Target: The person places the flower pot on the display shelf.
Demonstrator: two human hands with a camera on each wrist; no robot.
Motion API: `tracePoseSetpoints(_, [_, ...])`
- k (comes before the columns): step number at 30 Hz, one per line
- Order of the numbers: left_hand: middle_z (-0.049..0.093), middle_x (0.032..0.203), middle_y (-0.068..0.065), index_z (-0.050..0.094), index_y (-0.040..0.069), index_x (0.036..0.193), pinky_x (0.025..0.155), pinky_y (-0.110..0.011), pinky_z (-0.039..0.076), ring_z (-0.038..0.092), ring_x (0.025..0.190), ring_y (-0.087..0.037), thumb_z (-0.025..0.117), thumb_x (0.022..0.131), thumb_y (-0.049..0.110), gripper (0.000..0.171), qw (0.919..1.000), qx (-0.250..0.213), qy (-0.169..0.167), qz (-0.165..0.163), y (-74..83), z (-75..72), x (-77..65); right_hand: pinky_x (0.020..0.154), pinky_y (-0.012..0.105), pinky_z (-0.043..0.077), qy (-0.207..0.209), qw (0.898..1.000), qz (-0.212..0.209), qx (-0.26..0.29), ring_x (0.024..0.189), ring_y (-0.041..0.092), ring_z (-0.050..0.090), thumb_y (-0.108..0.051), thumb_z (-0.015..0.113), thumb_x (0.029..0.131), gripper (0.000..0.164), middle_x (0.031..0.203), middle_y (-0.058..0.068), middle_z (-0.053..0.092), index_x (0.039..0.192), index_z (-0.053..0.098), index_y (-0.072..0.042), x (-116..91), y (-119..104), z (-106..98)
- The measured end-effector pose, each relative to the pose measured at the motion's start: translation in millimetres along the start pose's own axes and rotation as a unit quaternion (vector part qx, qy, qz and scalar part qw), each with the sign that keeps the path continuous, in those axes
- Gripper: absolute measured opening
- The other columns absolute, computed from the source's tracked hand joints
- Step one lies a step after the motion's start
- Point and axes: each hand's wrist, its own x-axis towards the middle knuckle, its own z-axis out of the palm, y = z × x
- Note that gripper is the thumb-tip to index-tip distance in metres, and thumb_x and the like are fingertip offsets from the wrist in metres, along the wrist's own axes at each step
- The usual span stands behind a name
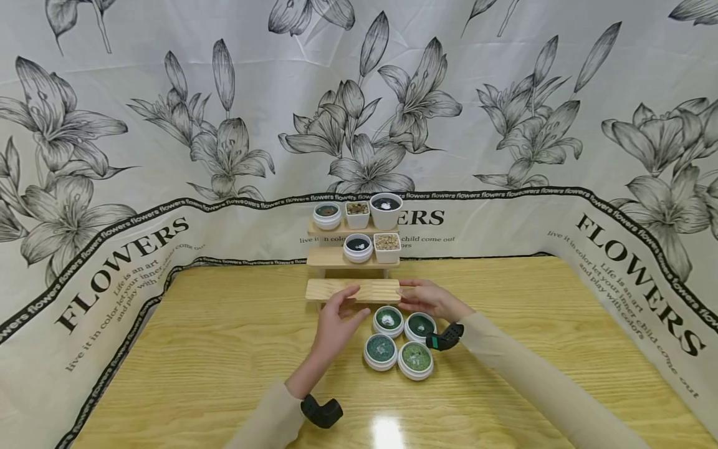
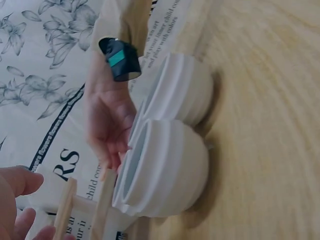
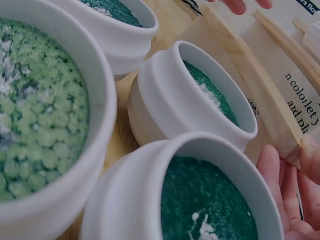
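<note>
A three-tier wooden step stand (image 1: 331, 257) stands against the cloth. My right hand (image 1: 429, 298) pinches the right end of its lowest step (image 1: 370, 289), thumb on one face and fingers on the other in the right wrist view. Over the left part of that step, my left hand (image 1: 335, 324) is spread with thumb and fingers apart, gripping nothing. Between the hands sit several round white pots with green filling: one speckled dark green (image 1: 389, 320), one dark green (image 1: 421, 325), one blue-green (image 1: 381, 349) and one light green (image 1: 416, 358).
The middle step carries a round pot with dark filling (image 1: 358, 246) and a square pot of pale pebbles (image 1: 387, 245). On the top step stand a round pot (image 1: 327, 214), a square pot (image 1: 357, 212) and a taller pot (image 1: 386, 209). Flower-printed cloth (image 1: 241, 237) surrounds the wooden table (image 1: 224, 337).
</note>
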Motion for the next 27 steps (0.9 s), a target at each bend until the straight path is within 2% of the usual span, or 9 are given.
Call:
tracePoseSetpoints(7, [0.056,0.131,-0.021,0.055,0.002,0.13,0.099,-0.054,0.046,0.052,0.119,-0.041,0.072,0.085,0.013,0.05,0.9983,-0.001,-0.05,-0.03,-7.9,2.3,-16.3,0.079,0.017,0.056,0.007,1.0,0.005,0.003,0.084,0.006,0.064,0.0,0.044,0.099,0.057,0.101,0.005,0.057,0.147,0.016,0.012,1,1,-1])
tracePoseSetpoints(9, [0.055,0.132,-0.023,0.054,-0.001,0.13,0.1,-0.056,0.044,0.05,0.119,-0.044,0.072,0.085,0.012,0.05,0.9973,-0.007,-0.061,-0.04,-0.2,1.6,-22.0,0.079,0.017,0.056,0.003,1.0,0.002,0.003,0.084,0.006,0.063,0.0,0.043,0.099,0.057,0.101,0.005,0.057,0.147,0.015,0.012,1,1,-1])
tracePoseSetpoints(14, [0.052,0.134,-0.024,0.052,-0.003,0.131,0.101,-0.057,0.042,0.049,0.12,-0.045,0.071,0.085,0.01,0.051,0.995,-0.02,-0.074,-0.064,-2.6,4.0,-34.0,0.08,0.017,0.055,-0.002,1.0,0.0,0.0,0.085,0.006,0.063,-0.001,0.043,0.099,0.058,0.099,0.003,0.058,0.147,0.014,0.013,2,2,-2])
tracePoseSetpoints(17, [0.052,0.136,-0.021,0.051,0.0,0.133,0.1,-0.054,0.044,0.051,0.12,-0.04,0.073,0.084,0.016,0.055,0.9941,-0.018,-0.078,-0.073,-17.4,7.8,-38.9,0.081,0.017,0.055,0.003,1.0,0.002,-0.002,0.086,0.006,0.063,-0.001,0.043,0.099,0.058,0.098,0.002,0.058,0.147,0.014,0.013,1,2,-2])
tracePoseSetpoints(22, [0.051,0.138,-0.017,0.049,0.002,0.135,0.101,-0.05,0.045,0.053,0.121,-0.035,0.077,0.08,0.02,0.064,0.99,-0.019,-0.091,-0.106,-23.1,11.6,-47.2,0.082,0.018,0.055,0.004,1.0,0.001,0.001,0.087,0.006,0.063,-0.002,0.044,0.099,0.059,0.1,0.002,0.058,0.147,0.014,0.012,1,2,-3])
tracePoseSetpoints(27, [0.052,0.136,-0.018,0.048,0.0,0.134,0.098,-0.038,0.05,0.056,0.117,-0.032,0.081,0.076,0.015,0.068,0.9897,-0.026,-0.095,-0.104,-27.1,13.6,-52.3,0.082,0.018,0.055,0.002,1.0,-0.001,0.001,0.087,0.007,0.064,-0.002,0.045,0.099,0.058,0.101,0.003,0.058,0.147,0.015,0.013,2,2,-3])
